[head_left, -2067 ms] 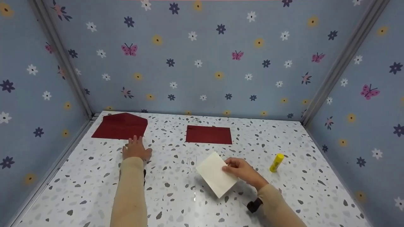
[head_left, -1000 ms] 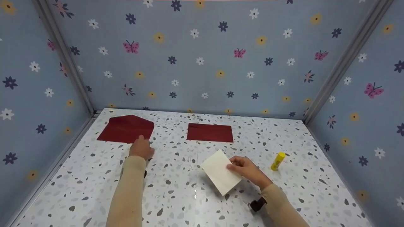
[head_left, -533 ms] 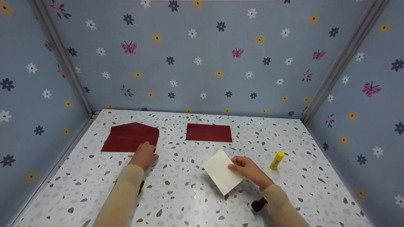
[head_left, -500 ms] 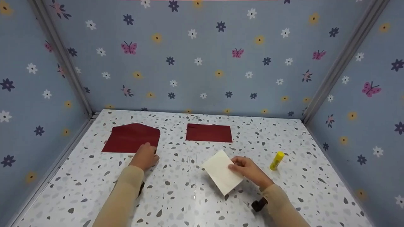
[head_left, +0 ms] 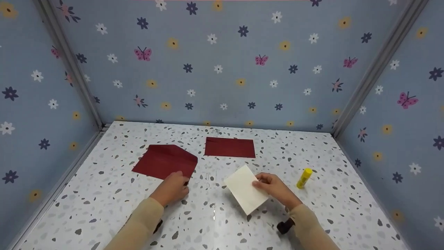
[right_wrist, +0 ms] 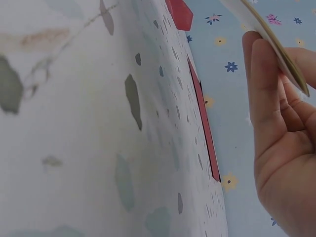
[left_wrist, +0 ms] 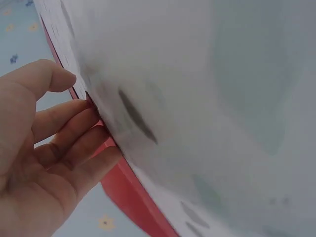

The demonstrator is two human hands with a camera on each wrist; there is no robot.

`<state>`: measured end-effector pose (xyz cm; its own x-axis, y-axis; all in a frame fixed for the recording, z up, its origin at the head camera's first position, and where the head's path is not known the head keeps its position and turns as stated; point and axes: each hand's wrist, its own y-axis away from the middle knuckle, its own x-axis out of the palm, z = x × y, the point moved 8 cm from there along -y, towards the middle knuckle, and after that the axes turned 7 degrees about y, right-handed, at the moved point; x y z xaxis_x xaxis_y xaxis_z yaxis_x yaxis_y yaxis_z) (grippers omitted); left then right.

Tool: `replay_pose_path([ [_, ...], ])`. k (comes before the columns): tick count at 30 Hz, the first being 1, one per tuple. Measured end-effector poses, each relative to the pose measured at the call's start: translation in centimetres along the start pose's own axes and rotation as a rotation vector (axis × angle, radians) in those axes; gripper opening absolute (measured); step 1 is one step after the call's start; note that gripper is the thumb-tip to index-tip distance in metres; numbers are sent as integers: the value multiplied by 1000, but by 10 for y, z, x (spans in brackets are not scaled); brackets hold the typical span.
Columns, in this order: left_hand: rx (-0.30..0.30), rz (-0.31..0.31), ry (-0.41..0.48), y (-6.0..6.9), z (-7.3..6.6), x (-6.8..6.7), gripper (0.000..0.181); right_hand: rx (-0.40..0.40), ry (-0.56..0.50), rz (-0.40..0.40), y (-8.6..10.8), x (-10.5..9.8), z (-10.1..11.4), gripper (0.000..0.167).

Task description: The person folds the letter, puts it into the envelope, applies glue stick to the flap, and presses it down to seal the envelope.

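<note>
One yellow tube point(head_left: 304, 178) (markings illegible) near cream paper point(head_left: 244, 189)

You see the red envelope point(head_left: 166, 161) as smooth, faintly shiny paper; cream sheet point(head_left: 244, 191), matt paper; yellow tube point(head_left: 304, 178), smooth plastic; tabletop point(head_left: 215, 236), glossy; your sleeves point(head_left: 140, 224), matt cloth; corner posts point(head_left: 70, 60), metal.
</note>
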<state>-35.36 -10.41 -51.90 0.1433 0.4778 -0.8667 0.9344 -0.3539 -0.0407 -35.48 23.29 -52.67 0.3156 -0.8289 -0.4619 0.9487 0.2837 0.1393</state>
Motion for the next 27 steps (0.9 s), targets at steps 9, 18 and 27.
replay_pose_path([
  [9, -76, 49, 122, -2, 3, 2, 20, -18, -13, -9, 1, -4, -1, 33],
  [18, -165, -44, 157, -13, 33, -20, 28, -26, -29, -4, 3, -4, -1, 34],
  [27, -422, -119, -96, 1, 71, -35, 72, 24, -17, -22, 2, -9, -8, 35],
])
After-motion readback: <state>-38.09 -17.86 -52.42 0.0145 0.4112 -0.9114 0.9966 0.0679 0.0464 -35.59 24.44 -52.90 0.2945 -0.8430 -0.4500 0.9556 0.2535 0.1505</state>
